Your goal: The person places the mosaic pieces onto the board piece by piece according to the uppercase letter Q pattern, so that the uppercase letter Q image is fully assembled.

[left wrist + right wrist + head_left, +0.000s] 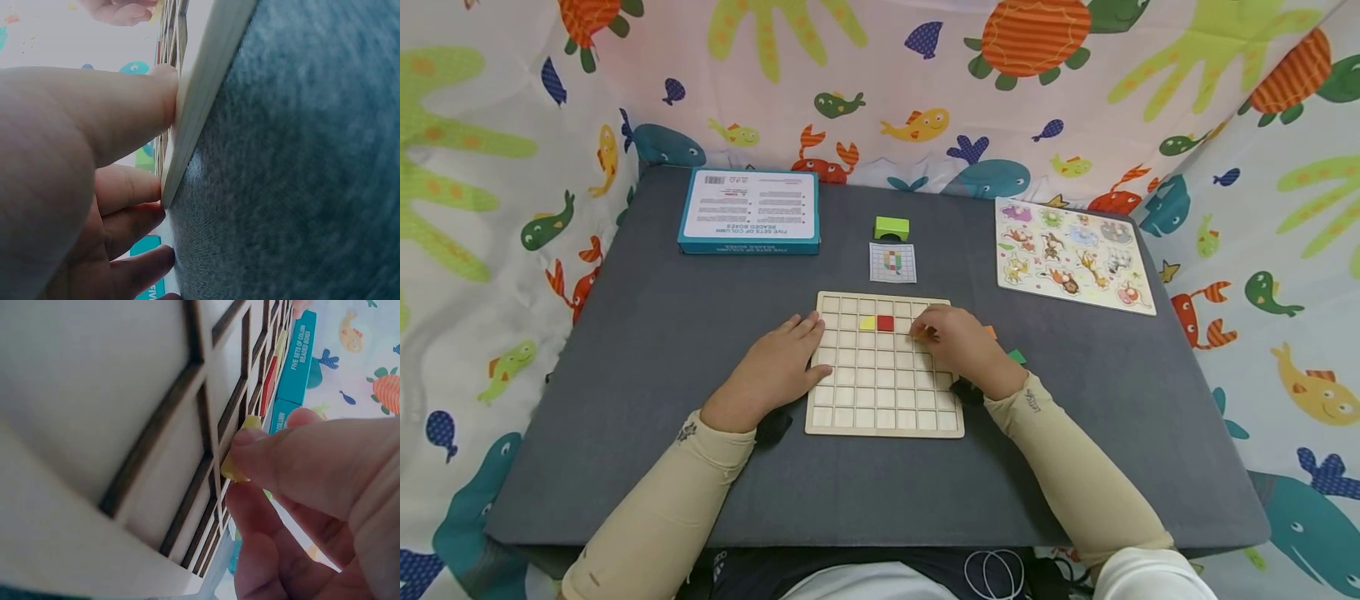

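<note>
A wooden grid board (pixel 885 396) lies on the grey table, with a yellow tile (pixel 867 322) and a red tile (pixel 885 323) side by side in its upper rows. My left hand (pixel 778 362) rests along the board's left edge, its thumb and fingertips touching the rim (pixel 203 100). Over the right part of the grid, my right hand (pixel 962 342) pinches another yellow tile (pixel 234 465) between thumb and fingers. That tile tilts against the cell dividers in the right wrist view; whether it sits inside a cell I cannot tell.
Beyond the board lie a small pattern card (pixel 892 263) and a green arched block (pixel 892 227). A teal box (pixel 749 208) is at the back left, an animal picture board (pixel 1075 254) at the back right. Orange (pixel 991 332) and green pieces (pixel 1017 357) peek out beside my right hand.
</note>
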### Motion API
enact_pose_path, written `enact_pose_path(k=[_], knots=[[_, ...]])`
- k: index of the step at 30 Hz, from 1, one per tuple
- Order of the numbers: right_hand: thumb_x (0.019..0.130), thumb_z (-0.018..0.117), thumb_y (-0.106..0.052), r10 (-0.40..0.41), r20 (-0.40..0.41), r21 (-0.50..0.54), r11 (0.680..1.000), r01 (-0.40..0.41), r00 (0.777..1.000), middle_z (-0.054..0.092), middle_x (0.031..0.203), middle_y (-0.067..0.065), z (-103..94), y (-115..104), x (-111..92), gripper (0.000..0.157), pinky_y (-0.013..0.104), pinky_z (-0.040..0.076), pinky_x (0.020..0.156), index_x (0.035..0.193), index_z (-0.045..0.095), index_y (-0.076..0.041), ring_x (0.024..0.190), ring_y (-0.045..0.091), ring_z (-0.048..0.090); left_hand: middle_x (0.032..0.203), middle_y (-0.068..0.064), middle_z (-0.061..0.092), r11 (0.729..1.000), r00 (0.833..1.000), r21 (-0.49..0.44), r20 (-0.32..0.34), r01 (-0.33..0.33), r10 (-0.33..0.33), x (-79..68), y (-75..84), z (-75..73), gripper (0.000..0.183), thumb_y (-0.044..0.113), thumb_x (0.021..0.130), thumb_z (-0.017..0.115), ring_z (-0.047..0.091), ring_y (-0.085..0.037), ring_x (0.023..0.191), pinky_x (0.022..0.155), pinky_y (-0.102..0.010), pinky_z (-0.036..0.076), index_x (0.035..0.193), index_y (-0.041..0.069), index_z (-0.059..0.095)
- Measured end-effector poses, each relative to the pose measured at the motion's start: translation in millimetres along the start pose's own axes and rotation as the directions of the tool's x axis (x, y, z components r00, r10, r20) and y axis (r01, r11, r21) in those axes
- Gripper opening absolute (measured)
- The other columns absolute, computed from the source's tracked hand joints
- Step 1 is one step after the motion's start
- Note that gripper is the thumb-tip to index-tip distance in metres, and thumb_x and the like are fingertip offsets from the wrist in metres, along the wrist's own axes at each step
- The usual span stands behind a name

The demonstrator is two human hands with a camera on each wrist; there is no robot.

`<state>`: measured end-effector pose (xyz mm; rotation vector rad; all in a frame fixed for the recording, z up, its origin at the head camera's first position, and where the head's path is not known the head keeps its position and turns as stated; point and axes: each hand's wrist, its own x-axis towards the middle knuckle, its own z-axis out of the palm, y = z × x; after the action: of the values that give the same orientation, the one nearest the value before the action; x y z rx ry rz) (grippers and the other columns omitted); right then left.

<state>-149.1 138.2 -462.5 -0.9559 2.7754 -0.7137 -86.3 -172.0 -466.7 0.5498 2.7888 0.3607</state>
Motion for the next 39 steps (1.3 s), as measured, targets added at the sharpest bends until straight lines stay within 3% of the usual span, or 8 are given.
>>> enact_pose_path(k=[8, 16, 23, 31, 36, 39], knots=[[0.097, 0.079, -0.003, 0.034, 0.045, -0.029, 0.999, -0.032, 0.998, 0.079, 0.108, 0.005, 1.6, -3.8, 13.9, 0.014, 0.039, 0.061, 0.087, 0.109, 0.083, -0.010, 0.099, 0.022, 0.072, 0.173, -0.017, 0.025, 1.000, 1.000, -0.002, 0.013, 0.013, -0.013, 1.1, 0.3, 1.4, 0.082, 0.044, 0.107, 0.067, 0.025, -0.040, 0.159, 0.126, -0.054, 0.028, 0.165, -0.002, 0.033], [0.098, 0.078, -0.004, -0.012, 0.078, 0.007, 1.000, 0.012, 0.997, 0.079, 0.103, 0.001, 0.1, -6.8, 30.7, 0.013, 0.033, 0.060, 0.087, 0.106, 0.084, -0.012, 0.097, 0.018, 0.074, 0.172, -0.018, 0.027, 1.000, 1.000, -0.003, -0.006, -0.002, 0.002, -0.2, 1.0, -0.2, 0.082, 0.043, 0.105, 0.070, 0.027, -0.042, 0.158, 0.126, -0.055, 0.029, 0.164, -0.003, 0.035], [0.099, 0.076, -0.003, -0.008, 0.114, 0.024, 1.000, 0.006, 0.993, 0.079, 0.106, 0.001, -3.3, -8.7, 28.4, 0.015, 0.034, 0.060, 0.088, 0.109, 0.084, -0.011, 0.098, 0.017, 0.073, 0.172, -0.018, 0.027, 1.000, 1.000, 0.002, -0.003, -0.001, 0.001, -0.2, 0.6, -0.6, 0.083, 0.044, 0.105, 0.070, 0.028, -0.042, 0.157, 0.126, -0.055, 0.029, 0.164, -0.003, 0.035], [0.104, 0.072, -0.014, 0.061, 0.125, 0.045, 0.997, -0.067, 0.990, 0.077, 0.114, 0.001, -17.1, -6.9, -5.0, 0.019, 0.042, 0.059, 0.091, 0.122, 0.081, -0.012, 0.103, 0.018, 0.070, 0.173, -0.017, 0.027, 1.000, 1.000, -0.004, 0.007, -0.001, 0.001, 2.5, 2.6, 0.5, 0.082, 0.044, 0.106, 0.069, 0.028, -0.042, 0.158, 0.126, -0.055, 0.029, 0.165, -0.002, 0.035], [0.106, 0.070, -0.015, 0.158, 0.038, 0.037, 0.986, -0.160, 0.987, 0.075, 0.116, 0.005, -34.0, 10.8, -40.0, 0.023, 0.048, 0.059, 0.089, 0.127, 0.078, -0.009, 0.105, 0.024, 0.069, 0.172, -0.018, 0.028, 1.000, 1.000, 0.005, 0.001, 0.001, -0.001, 1.8, 2.2, 0.1, 0.082, 0.044, 0.105, 0.069, 0.029, -0.042, 0.157, 0.125, -0.055, 0.030, 0.164, -0.003, 0.037], [0.107, 0.069, -0.017, 0.238, -0.024, 0.026, 0.971, -0.237, 0.971, 0.075, 0.117, 0.006, -42.5, 23.2, -57.6, 0.023, 0.049, 0.059, 0.085, 0.126, 0.078, -0.010, 0.102, 0.027, 0.070, 0.172, -0.019, 0.029, 1.000, 1.000, -0.002, -0.004, 0.005, -0.005, 0.1, 0.8, -0.2, 0.081, 0.042, 0.105, 0.070, 0.029, -0.043, 0.157, 0.125, -0.055, 0.031, 0.163, -0.004, 0.038]])
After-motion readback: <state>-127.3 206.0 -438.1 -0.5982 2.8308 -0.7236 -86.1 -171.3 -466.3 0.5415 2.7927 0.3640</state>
